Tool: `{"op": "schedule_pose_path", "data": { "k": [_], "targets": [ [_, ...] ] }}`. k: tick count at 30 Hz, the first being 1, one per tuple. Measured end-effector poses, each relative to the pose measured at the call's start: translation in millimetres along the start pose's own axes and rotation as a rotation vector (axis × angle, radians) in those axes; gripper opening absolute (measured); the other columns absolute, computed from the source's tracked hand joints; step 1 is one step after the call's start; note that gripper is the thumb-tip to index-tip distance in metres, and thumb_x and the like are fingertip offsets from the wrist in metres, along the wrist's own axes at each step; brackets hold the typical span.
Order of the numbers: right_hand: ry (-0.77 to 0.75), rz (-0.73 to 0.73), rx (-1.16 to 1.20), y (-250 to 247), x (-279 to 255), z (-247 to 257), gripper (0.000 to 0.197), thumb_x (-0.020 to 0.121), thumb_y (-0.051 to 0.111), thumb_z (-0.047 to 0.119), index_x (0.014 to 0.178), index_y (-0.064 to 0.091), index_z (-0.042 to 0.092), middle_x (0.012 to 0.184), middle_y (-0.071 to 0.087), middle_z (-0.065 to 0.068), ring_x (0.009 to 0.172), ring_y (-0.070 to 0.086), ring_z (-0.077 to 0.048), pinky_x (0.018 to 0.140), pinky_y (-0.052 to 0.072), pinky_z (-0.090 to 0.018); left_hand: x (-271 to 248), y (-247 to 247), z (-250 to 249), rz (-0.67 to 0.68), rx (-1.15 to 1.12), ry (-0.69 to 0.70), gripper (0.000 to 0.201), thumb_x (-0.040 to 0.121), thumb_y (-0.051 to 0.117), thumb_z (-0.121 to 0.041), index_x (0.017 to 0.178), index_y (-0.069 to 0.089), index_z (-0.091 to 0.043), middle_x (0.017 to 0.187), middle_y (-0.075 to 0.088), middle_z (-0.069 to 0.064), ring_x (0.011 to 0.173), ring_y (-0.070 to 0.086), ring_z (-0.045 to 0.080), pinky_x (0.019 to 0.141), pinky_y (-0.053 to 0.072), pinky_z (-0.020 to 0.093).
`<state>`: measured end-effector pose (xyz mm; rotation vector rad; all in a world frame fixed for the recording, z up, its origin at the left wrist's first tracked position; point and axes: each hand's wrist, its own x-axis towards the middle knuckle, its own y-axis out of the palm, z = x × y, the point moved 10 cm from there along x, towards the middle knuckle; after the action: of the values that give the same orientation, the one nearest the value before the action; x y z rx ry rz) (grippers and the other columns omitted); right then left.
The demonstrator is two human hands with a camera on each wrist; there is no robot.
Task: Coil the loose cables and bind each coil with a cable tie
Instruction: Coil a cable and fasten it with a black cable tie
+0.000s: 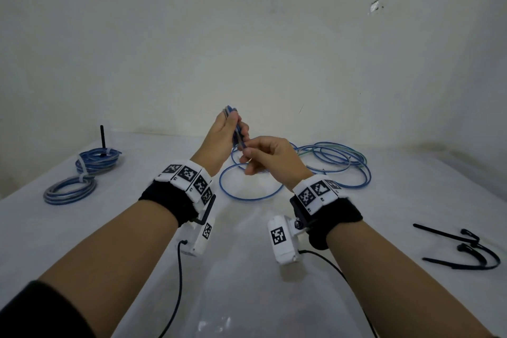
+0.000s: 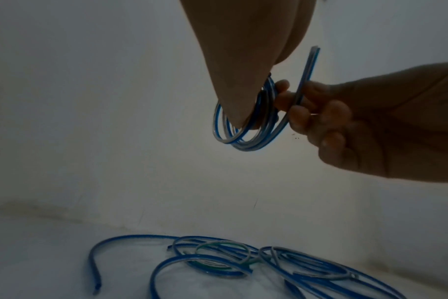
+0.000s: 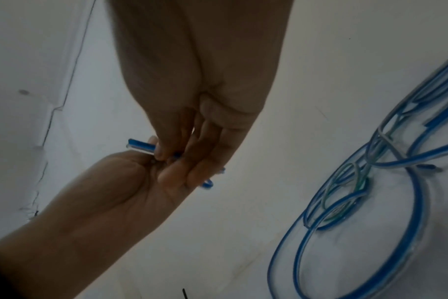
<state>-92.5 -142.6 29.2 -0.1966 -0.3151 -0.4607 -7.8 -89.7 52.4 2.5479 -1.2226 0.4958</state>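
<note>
Left hand: your left hand (image 1: 222,136) is raised above the white covered table (image 1: 247,269), fingers curled round a small coil of blue-and-clear striped cable (image 2: 246,129); the loops hang below your palm in the left wrist view.
Right hand: your right hand (image 1: 270,156) sits just beside the left, touching it, and pinches the free end of that same cable between thumb and fingers (image 2: 298,115); the cut tip (image 2: 315,49) sticks up past them.
Coil in hand: held in the air over the middle of the table, several turns, unbound.
Loose cables: a tangle of blue-and-clear cables with one greenish strand (image 1: 333,163) lies on the table behind and to the right of your hands; a wide blue loop (image 1: 251,188) lies beneath them.
Finished coils: two blue cable coils bound with white ties (image 1: 97,162) (image 1: 70,190) lie at the far left of the table, touching each other.
Black post: a thin black upright rod (image 1: 103,141) stands inside the farther coil.
Cable ties: black cable ties (image 1: 463,251) lie at the right edge, well apart from your hands.
</note>
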Motion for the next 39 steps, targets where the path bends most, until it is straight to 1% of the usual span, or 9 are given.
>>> {"op": "schedule_pose_path", "data": {
  "k": [4,6,9,18,26,31,35,37,39],
  "targets": [
    [-0.139,-0.197,-0.118,-14.5,1.4,14.2,0.023,0.085,0.063,-0.001,0.074,0.067,0.018,0.076,0.060,-0.004,0.053,0.057,-0.005,0.053,0.052,-0.021,1.4,2.5,5.3,-0.019,-0.009,-0.022,0.025,0.103,0.027,-0.027,0.090,0.041,-0.010,0.078,0.054,0.003,0.060,0.055,0.007,0.058,0.047,0.016],
    [-0.139,-0.258,-0.071,-19.9,1.1,13.7,0.012,0.085,0.064,-0.001,0.080,0.066,0.010,0.083,0.061,-0.014,0.055,0.061,-0.006,0.058,0.056,-0.023,1.9,2.4,9.1,-0.033,-0.097,-0.041,0.025,0.103,0.027,-0.026,0.090,0.042,-0.011,0.081,0.055,0.006,0.063,0.056,0.009,0.058,0.048,0.016],
    [-0.122,-0.293,-0.021,-24.2,-0.3,12.7,0.006,0.084,0.064,-0.004,0.088,0.060,0.000,0.070,0.061,-0.014,0.053,0.063,-0.012,0.059,0.058,-0.028,0.7,4.6,17.9,-0.044,-0.179,-0.094,0.029,0.103,0.028,-0.030,0.090,0.045,-0.011,0.084,0.057,0.006,0.071,0.057,0.014,0.065,0.050,0.023],
    [-0.138,-0.331,-0.162,-29.2,-1.5,17.7,0.005,0.079,0.071,0.003,0.076,0.067,0.002,0.062,0.061,-0.010,0.047,0.054,-0.006,0.052,0.048,-0.019,-1.9,15.4,32.0,0.083,0.009,-0.130,0.039,0.101,0.028,-0.039,0.100,0.047,-0.006,0.085,0.054,0.008,0.079,0.053,0.023,0.085,0.046,0.042],
    [-0.133,-0.331,-0.129,-46.1,2.2,16.3,0.014,0.077,0.073,0.003,0.080,0.062,0.011,0.065,0.054,0.001,0.051,0.047,-0.005,0.054,0.041,-0.017,-13.9,31.7,23.2,0.244,0.229,-0.076,0.037,0.103,0.024,-0.032,0.097,0.048,-0.004,0.079,0.056,0.007,0.062,0.057,0.007,0.064,0.045,0.019],
    [-0.081,-0.218,-0.262,-46.5,7.3,14.2,0.037,0.080,0.073,0.014,0.115,0.062,0.023,0.103,0.058,0.001,0.062,0.052,-0.005,0.069,0.044,-0.018,-17.9,34.9,23.3,0.265,0.169,-0.102,0.038,0.103,0.024,-0.030,0.081,0.049,-0.012,0.066,0.048,0.002,0.054,0.045,0.013,0.057,0.040,0.023],
    [-0.075,-0.104,-0.205,-38.3,4.6,15.3,0.026,0.084,0.068,0.009,0.110,0.067,0.006,0.095,0.067,-0.009,0.078,0.063,-0.012,0.082,0.052,-0.027,-17.1,33.9,23.6,0.244,0.120,-0.150,0.041,0.104,0.024,-0.026,0.081,0.054,-0.011,0.057,0.043,0.000,0.044,0.038,0.010,0.047,0.033,0.019],
    [-0.096,-0.105,-0.235,-38.2,3.2,18.5,0.023,0.085,0.067,0.008,0.107,0.067,0.000,0.087,0.066,-0.005,0.071,0.061,0.000,0.073,0.047,-0.015,-15.5,31.9,25.1,0.217,0.118,-0.169,0.043,0.104,0.025,-0.026,0.079,0.055,-0.010,0.054,0.041,-0.002,0.042,0.034,0.009,0.044,0.030,0.018],
    [-0.097,-0.114,-0.279,-38.1,3.6,17.6,0.019,0.086,0.065,0.010,0.103,0.067,0.002,0.085,0.065,0.001,0.073,0.058,0.003,0.075,0.045,-0.016,-14.1,29.9,26.2,0.182,0.119,-0.179,0.040,0.104,0.025,-0.025,0.075,0.049,-0.011,0.056,0.039,0.000,0.041,0.033,0.008,0.044,0.029,0.019]
  ]
}}
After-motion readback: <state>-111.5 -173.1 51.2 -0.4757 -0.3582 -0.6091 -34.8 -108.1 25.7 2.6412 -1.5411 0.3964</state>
